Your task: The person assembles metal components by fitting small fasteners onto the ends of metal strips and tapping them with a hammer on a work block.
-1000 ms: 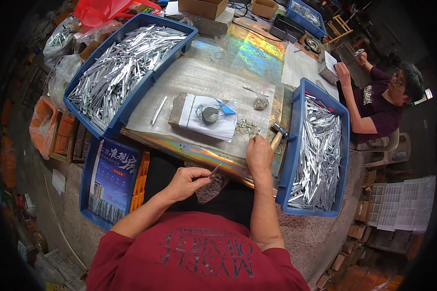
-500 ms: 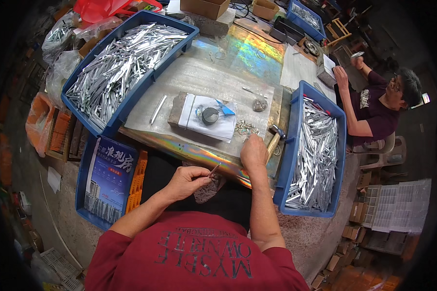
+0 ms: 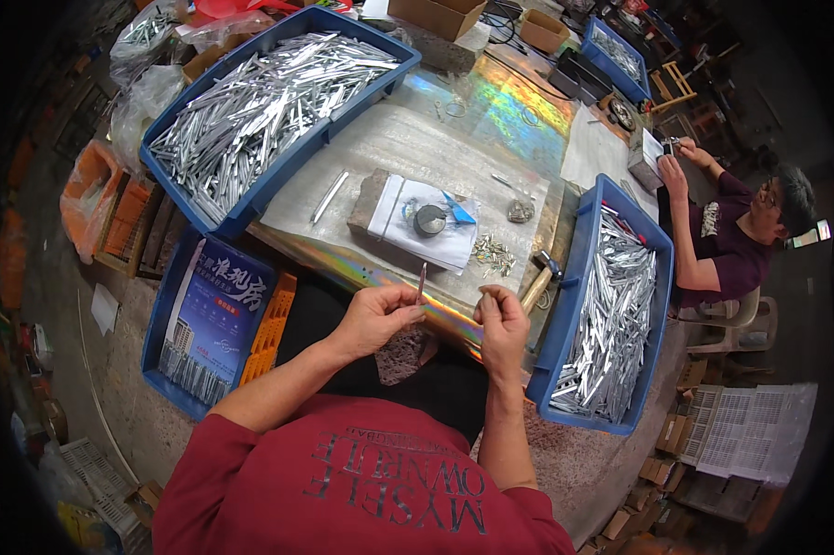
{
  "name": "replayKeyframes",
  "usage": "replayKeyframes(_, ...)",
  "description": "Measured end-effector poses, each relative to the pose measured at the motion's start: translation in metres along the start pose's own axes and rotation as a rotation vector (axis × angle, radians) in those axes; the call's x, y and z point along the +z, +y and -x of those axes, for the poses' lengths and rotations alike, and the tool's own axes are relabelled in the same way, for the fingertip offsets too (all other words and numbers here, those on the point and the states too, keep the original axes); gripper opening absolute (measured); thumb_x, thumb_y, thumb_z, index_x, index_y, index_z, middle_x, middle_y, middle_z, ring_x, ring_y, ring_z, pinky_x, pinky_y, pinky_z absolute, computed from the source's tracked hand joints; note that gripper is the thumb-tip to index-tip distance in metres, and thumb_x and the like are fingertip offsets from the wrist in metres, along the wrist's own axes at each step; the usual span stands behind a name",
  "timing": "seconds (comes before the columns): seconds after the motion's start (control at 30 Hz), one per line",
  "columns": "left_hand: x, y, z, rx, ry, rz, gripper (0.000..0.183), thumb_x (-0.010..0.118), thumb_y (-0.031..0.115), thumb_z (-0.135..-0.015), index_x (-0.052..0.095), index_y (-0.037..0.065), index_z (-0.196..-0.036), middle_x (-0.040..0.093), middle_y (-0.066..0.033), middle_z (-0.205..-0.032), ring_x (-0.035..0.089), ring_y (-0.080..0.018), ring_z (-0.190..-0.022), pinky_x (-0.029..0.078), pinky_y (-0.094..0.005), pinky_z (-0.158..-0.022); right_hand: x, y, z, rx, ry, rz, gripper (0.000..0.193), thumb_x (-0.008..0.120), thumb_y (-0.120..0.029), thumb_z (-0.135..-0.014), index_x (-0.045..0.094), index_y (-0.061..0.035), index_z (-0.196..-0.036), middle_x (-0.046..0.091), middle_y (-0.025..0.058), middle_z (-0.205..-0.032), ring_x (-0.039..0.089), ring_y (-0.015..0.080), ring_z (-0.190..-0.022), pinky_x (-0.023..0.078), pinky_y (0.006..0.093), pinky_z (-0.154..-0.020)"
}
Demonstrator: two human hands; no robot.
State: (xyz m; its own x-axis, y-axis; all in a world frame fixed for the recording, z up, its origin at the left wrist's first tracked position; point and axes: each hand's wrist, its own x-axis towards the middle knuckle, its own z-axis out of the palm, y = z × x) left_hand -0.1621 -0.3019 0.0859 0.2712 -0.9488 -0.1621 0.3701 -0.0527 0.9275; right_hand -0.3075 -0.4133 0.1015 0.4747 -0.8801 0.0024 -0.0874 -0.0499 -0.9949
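My left hand [image 3: 378, 319] pinches a slim, pointed metal piece [image 3: 423, 279], which stands nearly upright above the table's front edge. To its right, my right hand [image 3: 503, 324] has thumb and fingertips pressed together; whatever is between them is too small to make out. Just beyond that hand lies a pile of tiny metal parts [image 3: 494, 256]. A paper-covered stone block [image 3: 369, 202] sits behind my left hand, bearing a dark round piece [image 3: 429, 220] and a blue scrap [image 3: 459, 209]. A hammer [image 3: 535, 289] rests right of the pile.
Blue bins of silvery metal strips flank me: a large left bin [image 3: 247, 222] and a right bin [image 3: 665, 305]. A lower blue bin [image 3: 172, 393] holds a printed sheet. One loose strip [image 3: 330, 197] lies on the table. A co-worker [image 3: 745, 217] sits at the far right.
My right hand has drawn back from the small-parts pile, fingertips now raised and pinched. My left hand has lifted and turned the slim piece upright. The co-worker's hands have come together; the view has shifted.
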Motion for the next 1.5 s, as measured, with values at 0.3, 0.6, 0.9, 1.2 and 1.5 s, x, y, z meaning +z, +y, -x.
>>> replayKeyframes(0.3, 0.01, 0.006, -0.011, -0.042, 0.073, 0.334, 0.014, 0.054, 0.015, -0.081, 0.053, 0.002, -0.086, 0.059, -0.0057, -0.074, 0.052, -0.0064, -0.056, 0.038, -0.014, -0.041, 0.031, -0.01, 0.033, 0.126, -0.216, -0.405, 0.021, 0.048, -0.002, -0.081, 0.042, -0.0027, -0.101, 0.048, 0.002, -0.083, 0.046, 0.006, -0.068, 0.041, 0.0174, -0.056)
replayKeyframes(0.6, 0.015, 0.005, -0.008, -0.032, 0.136, 0.47, 0.01, 0.052, 0.013, -0.082, 0.049, 0.003, -0.081, 0.058, -0.0057, -0.073, 0.051, -0.0053, -0.055, 0.039, -0.0137, -0.041, 0.037, -0.002, 0.036, 0.155, -0.221, -0.466, 0.02, 0.048, -0.002, -0.081, 0.041, -0.0053, -0.099, 0.047, 0.0018, -0.082, 0.046, 0.0057, -0.069, 0.042, 0.0171, -0.055)
replayKeyframes(0.9, 0.017, -0.001, -0.006, 0.011, 0.159, 0.468, 0.01, 0.052, 0.011, -0.081, 0.049, 0.002, -0.085, 0.058, -0.006, -0.074, 0.051, -0.0051, -0.055, 0.04, -0.0138, -0.044, 0.042, -0.003, 0.037, 0.166, -0.154, -0.471, 0.019, 0.049, -0.002, -0.08, 0.041, -0.0057, -0.097, 0.046, 0.001, -0.076, 0.045, 0.0052, -0.061, 0.04, 0.0161, -0.052)
replayKeyframes(1.2, 0.023, -0.002, -0.002, 0.153, 0.24, 0.293, 0.011, 0.053, 0.011, -0.081, 0.051, 0.002, -0.086, 0.057, -0.0049, -0.073, 0.051, -0.0051, -0.055, 0.041, -0.0154, -0.047, 0.05, 0.0, 0.04, 0.132, -0.076, -0.505, 0.019, 0.047, 0.001, -0.08, 0.039, -0.0064, -0.096, 0.044, 0.0006, -0.073, 0.043, 0.0052, -0.06, 0.039, 0.0159, -0.051)
replayKeyframes(1.5, 0.024, 0.0, -0.001, 0.131, 0.246, 0.36, 0.009, 0.051, 0.011, -0.082, 0.05, 0.002, -0.083, 0.055, -0.0035, -0.069, 0.054, -0.008, -0.056, 0.043, -0.018, -0.047, 0.051, -0.002, 0.04, 0.136, -0.062, -0.497, 0.02, 0.046, 0.002, -0.08, 0.038, -0.0066, -0.097, 0.042, 0.0012, -0.074, 0.043, 0.006, -0.06, 0.039, 0.0167, -0.05)
